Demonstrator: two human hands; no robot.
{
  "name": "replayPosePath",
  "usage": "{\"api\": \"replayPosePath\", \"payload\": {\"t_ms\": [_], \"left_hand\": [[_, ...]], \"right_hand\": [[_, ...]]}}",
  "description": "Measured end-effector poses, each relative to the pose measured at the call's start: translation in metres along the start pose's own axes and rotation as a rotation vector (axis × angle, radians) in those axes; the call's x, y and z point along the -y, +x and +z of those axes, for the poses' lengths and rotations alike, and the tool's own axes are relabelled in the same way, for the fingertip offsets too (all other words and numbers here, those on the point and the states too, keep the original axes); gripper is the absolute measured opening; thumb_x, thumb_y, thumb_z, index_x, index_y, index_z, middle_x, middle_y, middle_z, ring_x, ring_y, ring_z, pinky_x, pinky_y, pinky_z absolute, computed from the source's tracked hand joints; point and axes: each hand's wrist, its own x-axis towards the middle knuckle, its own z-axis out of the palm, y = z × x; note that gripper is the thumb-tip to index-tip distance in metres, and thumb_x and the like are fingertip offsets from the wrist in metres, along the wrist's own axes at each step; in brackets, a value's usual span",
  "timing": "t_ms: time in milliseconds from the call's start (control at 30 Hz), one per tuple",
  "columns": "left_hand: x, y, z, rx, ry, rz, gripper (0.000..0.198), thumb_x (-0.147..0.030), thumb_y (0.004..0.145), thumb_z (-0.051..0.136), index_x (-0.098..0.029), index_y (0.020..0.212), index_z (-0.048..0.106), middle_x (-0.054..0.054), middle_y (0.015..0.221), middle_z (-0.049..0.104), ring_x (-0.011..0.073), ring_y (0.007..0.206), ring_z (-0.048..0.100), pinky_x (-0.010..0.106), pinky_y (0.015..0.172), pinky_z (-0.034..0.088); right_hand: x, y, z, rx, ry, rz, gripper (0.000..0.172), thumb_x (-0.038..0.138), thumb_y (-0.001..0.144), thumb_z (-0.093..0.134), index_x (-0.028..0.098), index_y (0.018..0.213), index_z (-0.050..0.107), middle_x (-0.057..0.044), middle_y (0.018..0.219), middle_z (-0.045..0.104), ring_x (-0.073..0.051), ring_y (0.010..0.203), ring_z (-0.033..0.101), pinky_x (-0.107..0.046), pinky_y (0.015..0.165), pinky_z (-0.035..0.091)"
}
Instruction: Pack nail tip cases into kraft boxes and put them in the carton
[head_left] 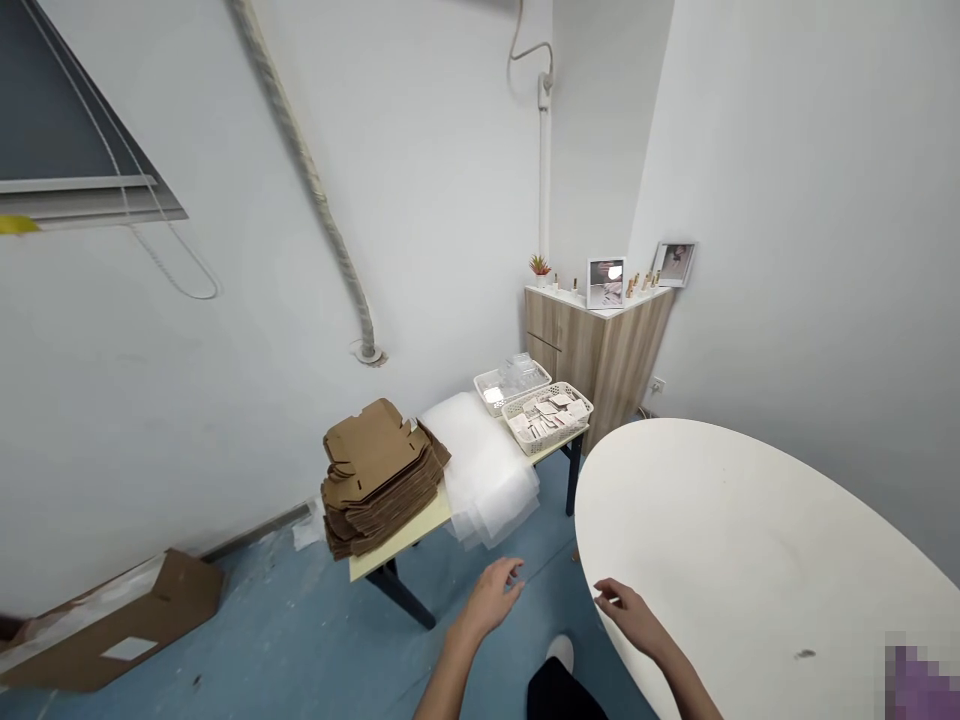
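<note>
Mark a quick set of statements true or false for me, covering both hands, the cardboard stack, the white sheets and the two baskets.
1. The left hand grips a piece of cardboard. False: no object shows in it.
2. The right hand is nearer the rounded white table than the left hand is. True.
3. The cardboard stack lies on the rounded white table. False: it is on the pale yellow table by the wall.
4. The white sheets lie between the cardboard stack and the baskets. True.
5. One basket is stacked on top of the other. False: they sit side by side.
</note>
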Motion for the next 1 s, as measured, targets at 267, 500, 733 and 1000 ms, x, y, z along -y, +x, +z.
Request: {"api": "replayPosePath", "payload": {"t_ms": [267, 500, 733, 1000], "left_hand": [[0.009, 0.121, -0.062, -0.149, -0.08, 0.037, 0.035, -0.034, 0.083, 0.053, -0.023, 0.113, 0.066, 0.006, 0.103, 0.068, 0.0207, 0.088, 0.064, 0.032, 0.085, 0.051], [-0.004, 0.236, -0.123, -0.286, -0.091, 0.127, 0.033, -0.03, 0.081, 0.054, -0.021, 0.111, 0.066, 0.007, 0.1, 0.069, 0.0195, 0.088, 0.065, 0.032, 0.085, 0.052], [-0.003, 0.365, -0.185, -0.396, -0.002, 0.223, 0.034, -0.025, 0.084, 0.054, -0.022, 0.117, 0.062, 0.008, 0.112, 0.066, 0.0218, 0.104, 0.062, 0.038, 0.092, 0.05], [0.011, 0.518, -0.227, -0.547, 0.047, 0.227, 0.045, -0.026, 0.079, 0.064, -0.02, 0.123, 0.056, 0.01, 0.121, 0.061, 0.0258, 0.12, 0.055, 0.043, 0.106, 0.04]], "right_hand": [[0.052, 0.125, -0.013, 0.097, -0.094, -0.081, 0.027, 0.041, 0.073, 0.057, 0.025, 0.091, 0.069, -0.005, 0.089, 0.07, -0.024, 0.085, 0.065, -0.033, 0.079, 0.048], [0.107, 0.202, -0.042, 0.077, -0.1, -0.104, 0.034, 0.043, 0.075, 0.057, 0.023, 0.099, 0.068, -0.008, 0.102, 0.07, -0.024, 0.09, 0.064, -0.033, 0.081, 0.048], [0.143, 0.265, -0.053, 0.014, -0.194, -0.134, 0.039, 0.044, 0.078, 0.053, 0.022, 0.108, 0.065, -0.007, 0.099, 0.07, -0.023, 0.087, 0.064, -0.034, 0.079, 0.049], [0.184, 0.348, -0.042, -0.063, -0.197, -0.138, 0.037, 0.042, 0.08, 0.051, 0.021, 0.108, 0.065, -0.008, 0.102, 0.07, -0.023, 0.088, 0.065, -0.034, 0.08, 0.048]]}}
